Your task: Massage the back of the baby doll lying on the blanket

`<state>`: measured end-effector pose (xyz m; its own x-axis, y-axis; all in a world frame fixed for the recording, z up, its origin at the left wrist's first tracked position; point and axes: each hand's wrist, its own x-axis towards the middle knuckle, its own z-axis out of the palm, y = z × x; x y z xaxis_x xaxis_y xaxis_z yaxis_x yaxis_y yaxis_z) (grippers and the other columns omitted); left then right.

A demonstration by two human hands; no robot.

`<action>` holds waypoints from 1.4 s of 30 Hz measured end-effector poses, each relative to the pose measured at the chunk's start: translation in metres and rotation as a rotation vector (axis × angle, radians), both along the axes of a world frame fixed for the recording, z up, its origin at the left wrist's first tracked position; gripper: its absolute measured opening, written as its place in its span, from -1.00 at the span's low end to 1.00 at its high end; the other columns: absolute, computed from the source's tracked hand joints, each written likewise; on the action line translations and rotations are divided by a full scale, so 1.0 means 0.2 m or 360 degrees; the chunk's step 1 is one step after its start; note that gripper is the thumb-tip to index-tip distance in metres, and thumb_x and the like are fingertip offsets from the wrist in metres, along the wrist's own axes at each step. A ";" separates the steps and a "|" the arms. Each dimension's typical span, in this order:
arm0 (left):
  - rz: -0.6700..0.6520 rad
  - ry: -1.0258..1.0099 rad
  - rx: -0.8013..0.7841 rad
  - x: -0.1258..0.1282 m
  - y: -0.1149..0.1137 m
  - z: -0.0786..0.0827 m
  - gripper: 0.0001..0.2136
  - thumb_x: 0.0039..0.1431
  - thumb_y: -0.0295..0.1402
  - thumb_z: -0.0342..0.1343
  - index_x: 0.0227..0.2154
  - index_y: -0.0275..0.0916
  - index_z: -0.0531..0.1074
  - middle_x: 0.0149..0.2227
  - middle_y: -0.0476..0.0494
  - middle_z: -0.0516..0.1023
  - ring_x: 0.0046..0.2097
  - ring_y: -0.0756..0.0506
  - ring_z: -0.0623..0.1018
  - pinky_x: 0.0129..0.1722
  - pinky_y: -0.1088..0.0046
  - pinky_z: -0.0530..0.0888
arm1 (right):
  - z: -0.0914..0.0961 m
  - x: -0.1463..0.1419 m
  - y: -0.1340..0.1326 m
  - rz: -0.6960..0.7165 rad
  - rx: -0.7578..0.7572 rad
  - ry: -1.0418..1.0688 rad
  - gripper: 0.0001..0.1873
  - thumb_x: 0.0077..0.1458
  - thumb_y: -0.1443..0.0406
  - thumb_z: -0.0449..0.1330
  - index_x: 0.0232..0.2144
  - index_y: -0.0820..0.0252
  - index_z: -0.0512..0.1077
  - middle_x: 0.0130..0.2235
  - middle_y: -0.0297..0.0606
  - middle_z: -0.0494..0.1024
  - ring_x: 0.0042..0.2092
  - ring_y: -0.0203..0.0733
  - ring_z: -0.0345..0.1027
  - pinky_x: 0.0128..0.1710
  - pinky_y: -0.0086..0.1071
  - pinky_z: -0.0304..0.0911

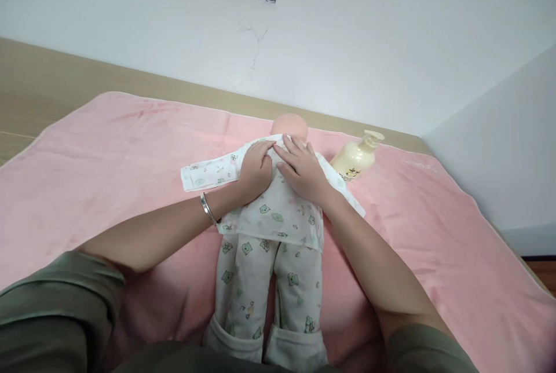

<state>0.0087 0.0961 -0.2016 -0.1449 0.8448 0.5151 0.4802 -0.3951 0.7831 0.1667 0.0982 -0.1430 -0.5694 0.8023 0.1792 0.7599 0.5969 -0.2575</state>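
Note:
A baby doll (pixel 290 125) in white printed pyjamas (pixel 269 245) lies on its back on a pink towel (pixel 108 153), head away from me. My left hand (pixel 256 170) rests flat on the doll's chest, fingers stretched toward the collar. My right hand (pixel 302 170) lies beside it on the chest, fingers spread near the neck. Both hands press on the pyjama top and hold nothing. A silver bracelet (pixel 207 209) circles my left wrist.
A cream pump bottle (pixel 356 158) lies on the towel just right of the doll's shoulder. The towel covers a wooden surface (pixel 39 89) against a white wall (pixel 391 31). A wall corner stands at right.

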 end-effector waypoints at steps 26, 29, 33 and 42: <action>-0.0031 0.0514 -0.0215 0.02 -0.01 0.07 -0.47 0.32 -0.17 -0.22 0.17 -0.33 0.42 0.30 -0.28 0.44 0.37 -0.22 0.35 0.49 0.03 0.16 | 0.00 -0.02 -0.09 -0.0713 0.0086 -0.0061 -0.37 0.40 0.05 -0.08 0.24 0.45 0.30 0.29 0.13 0.38 0.29 0.15 0.28 0.28 -0.11 0.18; -0.0034 0.0512 -0.0216 0.02 -0.01 0.07 -0.48 0.32 -0.18 -0.22 0.16 -0.31 0.42 0.29 -0.26 0.45 0.37 -0.23 0.36 0.49 0.02 0.16 | 0.00 -0.02 -0.09 -0.0720 0.0066 -0.0061 -0.36 0.40 0.05 -0.08 0.26 0.46 0.28 0.30 0.13 0.36 0.30 0.15 0.26 0.30 -0.12 0.16; -0.0042 0.0503 -0.0216 0.02 -0.01 0.07 -0.47 0.32 -0.18 -0.22 0.16 -0.34 0.42 0.29 -0.28 0.45 0.36 -0.23 0.36 0.49 0.04 0.17 | 0.00 -0.02 -0.09 -0.0717 0.0065 -0.0063 -0.34 0.40 0.05 -0.08 0.28 0.47 0.25 0.32 0.14 0.34 0.32 0.15 0.24 0.31 -0.11 0.15; -0.0045 0.0501 -0.0239 0.02 -0.02 0.08 -0.47 0.31 -0.18 -0.21 0.17 -0.35 0.42 0.30 -0.29 0.44 0.36 -0.23 0.36 0.48 0.02 0.17 | 0.00 -0.03 -0.08 -0.0709 0.0061 -0.0054 -0.34 0.40 0.06 -0.09 0.28 0.48 0.26 0.31 0.16 0.35 0.32 0.17 0.24 0.30 -0.09 0.17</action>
